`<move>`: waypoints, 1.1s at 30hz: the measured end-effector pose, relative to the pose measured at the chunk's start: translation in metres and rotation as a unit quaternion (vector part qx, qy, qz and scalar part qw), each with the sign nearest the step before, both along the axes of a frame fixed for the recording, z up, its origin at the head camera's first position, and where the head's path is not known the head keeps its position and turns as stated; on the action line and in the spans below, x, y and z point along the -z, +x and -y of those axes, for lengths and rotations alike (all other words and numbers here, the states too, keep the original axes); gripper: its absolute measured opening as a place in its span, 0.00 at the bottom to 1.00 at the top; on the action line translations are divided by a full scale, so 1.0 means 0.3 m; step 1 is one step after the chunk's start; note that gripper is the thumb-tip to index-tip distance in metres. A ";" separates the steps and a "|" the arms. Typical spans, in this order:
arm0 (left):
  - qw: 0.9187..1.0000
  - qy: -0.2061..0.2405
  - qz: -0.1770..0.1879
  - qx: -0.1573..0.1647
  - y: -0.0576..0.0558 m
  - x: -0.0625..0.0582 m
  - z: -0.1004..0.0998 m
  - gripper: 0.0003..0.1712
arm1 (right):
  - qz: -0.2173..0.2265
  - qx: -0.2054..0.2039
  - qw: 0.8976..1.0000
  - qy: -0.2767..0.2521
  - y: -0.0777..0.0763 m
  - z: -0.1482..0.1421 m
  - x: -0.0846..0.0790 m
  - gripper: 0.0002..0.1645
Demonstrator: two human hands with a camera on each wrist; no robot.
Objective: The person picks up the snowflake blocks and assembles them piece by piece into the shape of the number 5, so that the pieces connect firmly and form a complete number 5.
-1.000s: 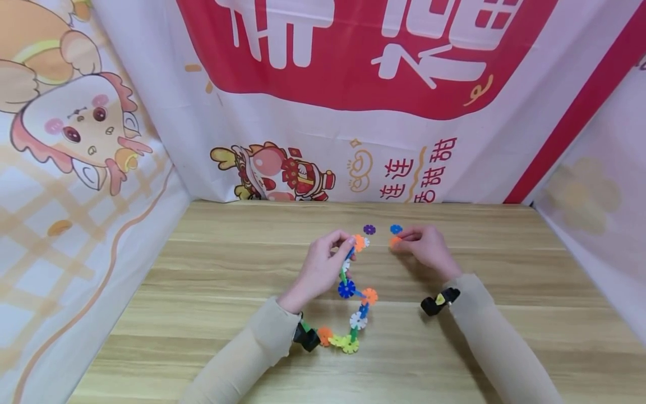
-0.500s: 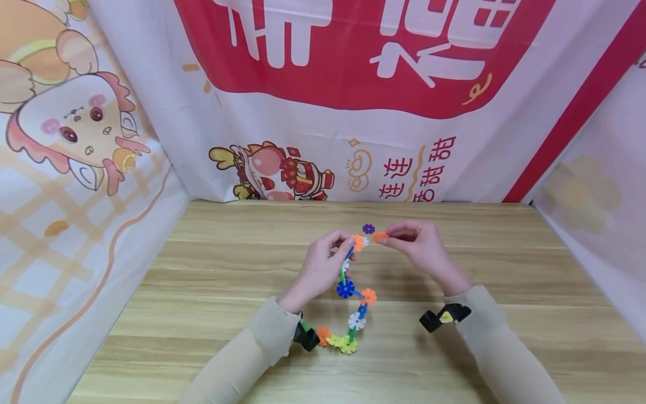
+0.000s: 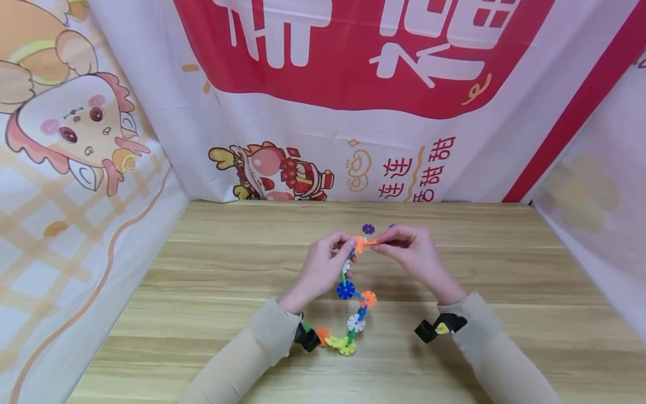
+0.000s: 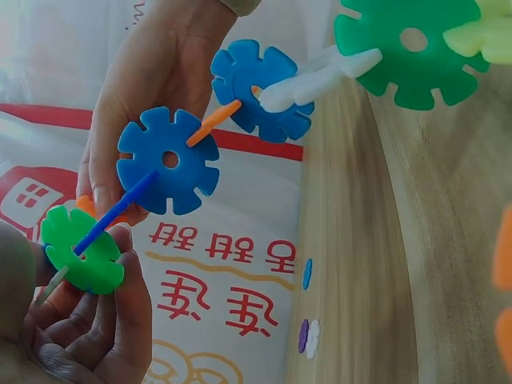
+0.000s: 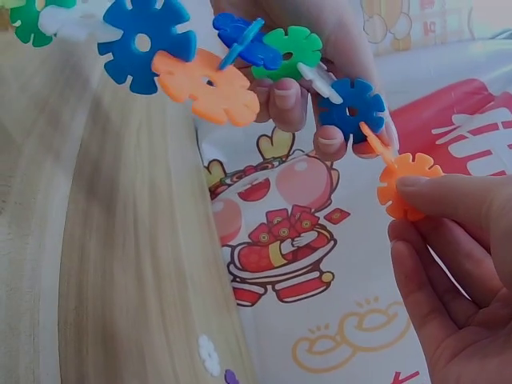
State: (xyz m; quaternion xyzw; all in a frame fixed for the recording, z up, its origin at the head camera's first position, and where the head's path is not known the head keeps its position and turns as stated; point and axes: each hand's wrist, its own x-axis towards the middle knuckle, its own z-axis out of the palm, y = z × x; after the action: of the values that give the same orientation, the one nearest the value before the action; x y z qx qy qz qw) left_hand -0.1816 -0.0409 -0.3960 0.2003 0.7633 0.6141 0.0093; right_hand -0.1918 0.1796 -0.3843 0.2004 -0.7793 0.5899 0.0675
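My left hand [image 3: 322, 264] holds up the end of a chain of slotted plastic snowflake discs, near an orange disc [image 3: 359, 243]. Between the thumb and fingers of my right hand [image 3: 415, 253] is another orange disc [image 5: 406, 186]. In the right wrist view it meets the edge of the chain's end disc [image 5: 374, 141]; how deep the slots sit cannot be seen. Behind that end come a blue disc [image 5: 352, 112] and a green disc [image 5: 286, 53]. The chain runs down past a dark blue disc [image 3: 345, 289] to yellow discs [image 3: 346, 347], partly hidden by my left wrist.
A loose purple disc [image 3: 368, 229] lies on the wooden table [image 3: 242, 252] beyond my hands. Beside it is a white disc [image 5: 209, 355], and a blue disc [image 4: 307, 274] lies farther along. A printed cloth [image 3: 282, 118] hangs at the table's back edge.
My right hand has carried the orange disc leftward from beside the loose blue disc to the chain's orange end. The two orange discs now meet. My left hand has stayed almost still.
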 end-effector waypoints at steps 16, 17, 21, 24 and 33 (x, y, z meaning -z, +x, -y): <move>1.000 0.006 -0.007 -0.001 0.004 0.004 -0.018 0.15 | -0.004 0.000 1.000 0.006 0.007 0.003 0.010 0.05; 1.000 0.006 -0.008 -0.001 0.003 0.005 -0.018 0.15 | -0.003 0.001 1.000 0.007 0.007 0.004 0.011 0.05; 1.000 0.008 -0.009 0.005 -0.001 0.002 -0.012 0.15 | -0.002 0.000 1.000 0.005 0.004 0.005 0.014 0.05; 1.000 0.008 -0.006 0.010 -0.007 -0.006 -0.004 0.14 | 0.012 -0.006 1.000 0.005 -0.010 -0.003 0.011 0.08; 0.999 0.035 -0.010 -0.015 -0.025 -0.022 0.021 0.15 | 0.110 0.033 0.991 0.069 -0.182 -0.031 0.111 0.21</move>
State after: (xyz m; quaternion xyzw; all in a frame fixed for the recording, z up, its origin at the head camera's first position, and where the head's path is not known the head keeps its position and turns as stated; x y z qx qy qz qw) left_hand -0.1889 -0.0473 -0.3893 0.1948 0.7444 0.6385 -0.0146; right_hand -0.2463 0.1890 -0.4175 0.1127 -0.8271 0.5504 -0.0137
